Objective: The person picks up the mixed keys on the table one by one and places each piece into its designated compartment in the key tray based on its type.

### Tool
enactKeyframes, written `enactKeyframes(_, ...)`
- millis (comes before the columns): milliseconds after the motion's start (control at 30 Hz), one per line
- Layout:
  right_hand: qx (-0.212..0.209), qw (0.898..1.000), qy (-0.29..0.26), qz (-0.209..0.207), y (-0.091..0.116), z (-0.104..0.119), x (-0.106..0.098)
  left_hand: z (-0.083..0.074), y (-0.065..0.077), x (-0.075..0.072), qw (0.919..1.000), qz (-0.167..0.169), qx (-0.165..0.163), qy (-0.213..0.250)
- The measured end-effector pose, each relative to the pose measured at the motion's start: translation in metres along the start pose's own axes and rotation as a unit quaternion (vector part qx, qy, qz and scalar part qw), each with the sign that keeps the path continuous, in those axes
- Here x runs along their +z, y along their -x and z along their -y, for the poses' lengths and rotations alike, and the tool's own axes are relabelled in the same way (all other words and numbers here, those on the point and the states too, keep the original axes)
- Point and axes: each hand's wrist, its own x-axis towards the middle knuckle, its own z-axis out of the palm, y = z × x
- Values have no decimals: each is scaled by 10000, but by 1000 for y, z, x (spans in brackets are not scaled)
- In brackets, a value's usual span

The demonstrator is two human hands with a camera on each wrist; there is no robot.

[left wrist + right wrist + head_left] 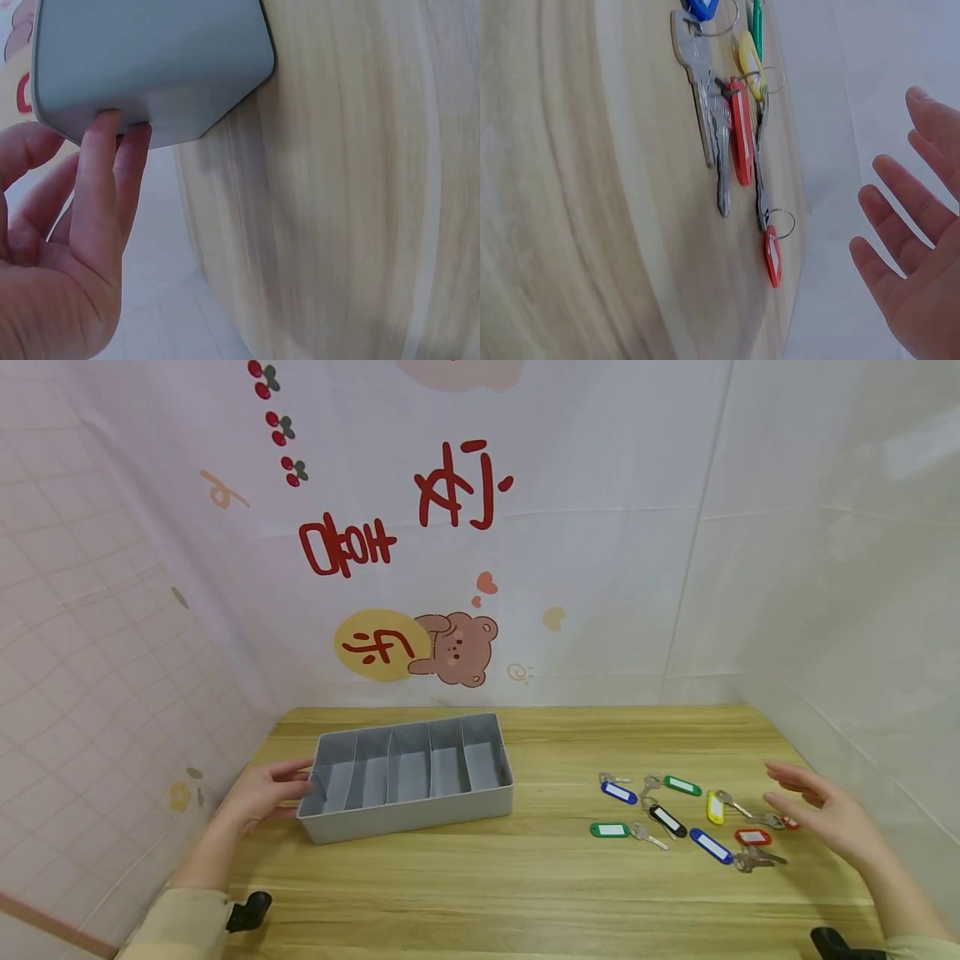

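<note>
1. Left wrist view: left hand (75, 277) is unclenched, fingers mostly straight, two fingertips (101, 142) against the end wall of a gray plastic divider box (157, 97); it touches, does not grasp.
2. Head view: right hand (832, 814) is released, fingers loosely bent and apart, at the right edge of a scatter of tagged keys. Nearest is a red key tag (791, 821), partly hidden by the hand; in the right wrist view the two stand apart.
3. Divider box sits left of center on the wood-grain table (450, 893), four partitions making five slots, right end angled slightly toward the back.
4. Keys lie well apart from the box, right side. Tags: two green (609, 830), two blue (711, 846), one black (667, 820), one yellow (716, 807), a second red one (753, 837); most show white label strips. Silver keys and rings lie among them, some overlapping.
5. Beige sleeve (180, 922) on the left forearm, black fitting (251, 912) beside it.
6. Behind: white cloth backdrop (600, 527), printed with a brown bear (457, 652), cherries (279, 437) and red characters (453, 485).
</note>
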Motion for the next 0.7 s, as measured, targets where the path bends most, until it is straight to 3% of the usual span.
enactKeyframes(200,80,9999,57,-75,5,-10,-4,-3,-5,16,10000,42,43,12)
enactKeyframes(500,-117,9994,133,-295,9,-23,-6,-14,-6,39,9999,124,45,94)
enactKeyframes(700,98,9993,269,-243,12,-25,-10,-13,-10,49,9995,233,136,151)
